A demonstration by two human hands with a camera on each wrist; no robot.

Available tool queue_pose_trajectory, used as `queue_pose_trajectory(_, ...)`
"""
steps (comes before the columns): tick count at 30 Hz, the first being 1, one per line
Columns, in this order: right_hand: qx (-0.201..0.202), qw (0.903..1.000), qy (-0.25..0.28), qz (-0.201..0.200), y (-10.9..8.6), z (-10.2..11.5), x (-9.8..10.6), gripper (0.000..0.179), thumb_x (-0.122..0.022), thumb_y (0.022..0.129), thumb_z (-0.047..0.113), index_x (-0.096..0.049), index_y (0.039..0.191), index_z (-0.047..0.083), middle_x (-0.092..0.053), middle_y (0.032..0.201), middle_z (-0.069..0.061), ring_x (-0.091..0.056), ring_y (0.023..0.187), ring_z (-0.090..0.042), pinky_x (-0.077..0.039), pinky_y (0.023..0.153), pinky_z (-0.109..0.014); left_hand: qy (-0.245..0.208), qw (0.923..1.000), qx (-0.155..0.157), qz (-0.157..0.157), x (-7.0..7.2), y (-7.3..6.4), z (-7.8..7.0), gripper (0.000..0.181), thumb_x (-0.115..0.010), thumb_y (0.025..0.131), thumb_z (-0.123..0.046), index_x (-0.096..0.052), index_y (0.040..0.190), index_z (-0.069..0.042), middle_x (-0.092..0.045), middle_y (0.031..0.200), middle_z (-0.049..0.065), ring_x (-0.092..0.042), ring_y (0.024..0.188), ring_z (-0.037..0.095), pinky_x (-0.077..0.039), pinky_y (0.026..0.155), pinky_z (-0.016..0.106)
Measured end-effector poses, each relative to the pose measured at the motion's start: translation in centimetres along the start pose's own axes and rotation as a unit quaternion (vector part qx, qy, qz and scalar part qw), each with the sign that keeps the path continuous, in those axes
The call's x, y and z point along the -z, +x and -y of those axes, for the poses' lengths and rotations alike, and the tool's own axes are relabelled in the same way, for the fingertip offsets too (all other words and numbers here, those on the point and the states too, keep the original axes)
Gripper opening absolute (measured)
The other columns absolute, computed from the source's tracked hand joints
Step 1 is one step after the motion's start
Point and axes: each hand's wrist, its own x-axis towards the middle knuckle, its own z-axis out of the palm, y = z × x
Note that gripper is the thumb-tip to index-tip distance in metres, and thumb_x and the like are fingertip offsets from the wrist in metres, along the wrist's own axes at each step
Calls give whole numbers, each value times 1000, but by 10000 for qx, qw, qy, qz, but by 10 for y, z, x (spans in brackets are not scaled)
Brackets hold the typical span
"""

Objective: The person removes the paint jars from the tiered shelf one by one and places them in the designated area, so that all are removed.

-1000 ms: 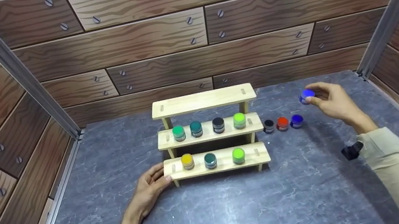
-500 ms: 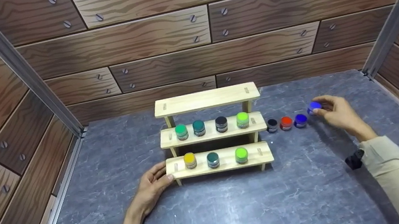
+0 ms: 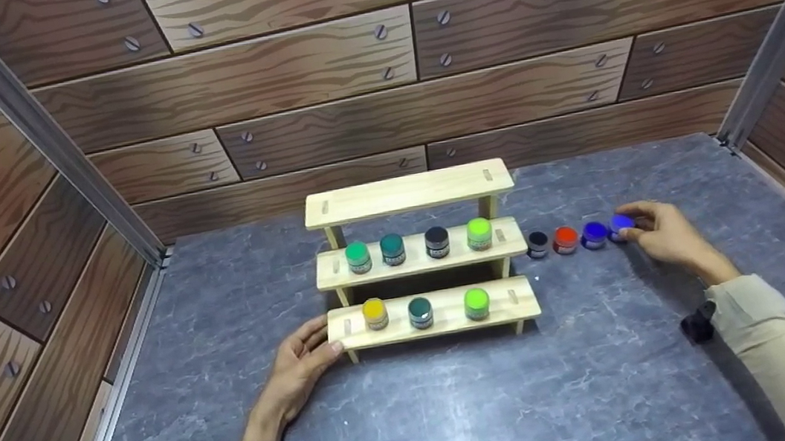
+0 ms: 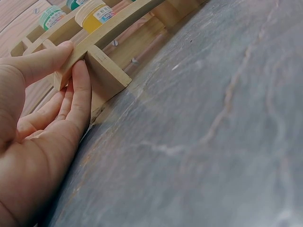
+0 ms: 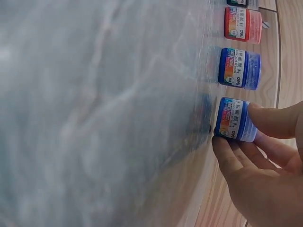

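Observation:
At the right end of a row of paint jars, my right hand (image 3: 666, 235) pinches a blue paint jar (image 5: 233, 119) between thumb and fingers, at or just above the tabletop. Beside it stand a darker blue jar (image 3: 594, 235), a red jar (image 3: 565, 239) and a black jar (image 3: 537, 244). My left hand (image 3: 295, 371) grips the left end of the lowest step of a three-tier wooden rack (image 3: 408, 192); in the left wrist view its thumb lies on top and fingers underneath. The bottom step bears a yellow jar (image 3: 375, 313), a dark teal jar (image 3: 420, 313) and a light green jar (image 3: 476, 304).
On the middle step are a green jar (image 3: 358, 257), a teal jar (image 3: 392, 249), a black jar (image 3: 437, 243) and another light green jar (image 3: 479, 234). Wood-patterned walls (image 3: 313, 65) enclose the grey marbled table (image 3: 461, 414) at the back and sides.
My right hand has lowered the blue jar and brought it forward into line with the other jars on the table. The left hand has kept its grip on the rack.

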Motion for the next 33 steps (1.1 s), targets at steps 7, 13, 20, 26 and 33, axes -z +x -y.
queue_pose_trajectory(7, 66, 9999, -125, -19, 1, 0, 3, 44, -64, 103, 0, -55, 143, -16, -61, 137, -40, -60, 128, -51, -44, 83, 0, 1, 10000, -74, 42, -1, 3, -2, 74, -70, 99, -2, -31, 160, 12, -44, 158, 32, -63, 128, 23, -56, 108, 29)
queue_pose_trajectory(13, 79, 9999, -112, 46, -1, -2, 1, 43, -64, 102, -1, -56, 142, -17, -61, 138, -40, -61, 128, -51, -45, 83, -1, 36, 10000, -42, 4, 0, -1, 0, 73, -70, 99, -2, -31, 160, 12, -45, 157, 32, -64, 128, 23, -57, 108, 30)
queue_pose_trajectory(20, -24, 9999, -72, 102, -3, -4, 0, 46, -63, 103, -1, -53, 144, -18, -57, 141, -42, -58, 131, -55, -44, 84, 0, -27, 10000, -8, -11, -1, 1, 1, 75, -70, 98, -1, -31, 160, 13, -45, 156, 32, -65, 125, 22, -57, 108, 31)
queue_pose_trajectory(26, 83, 9999, 48, 68, -3, -1, 3, 51, -64, 101, -2, -49, 146, -19, -56, 143, -41, -58, 132, -54, -45, 87, 1, -45, 10000, -13, -2, -1, 1, 1, 75, -70, 98, -1, -30, 160, 14, -45, 157, 32, -65, 126, 22, -57, 108, 30)
queue_pose_trajectory(33, 275, 9994, 129, -185, -1, 20, 9, 49, -65, 103, 0, -51, 147, -16, -57, 145, -38, -56, 134, -54, -44, 93, 2, -8, 10000, 4, 83, -2, -1, 0, 75, -69, 100, -2, -28, 162, 11, -41, 159, 33, -62, 130, 24, -55, 110, 29)
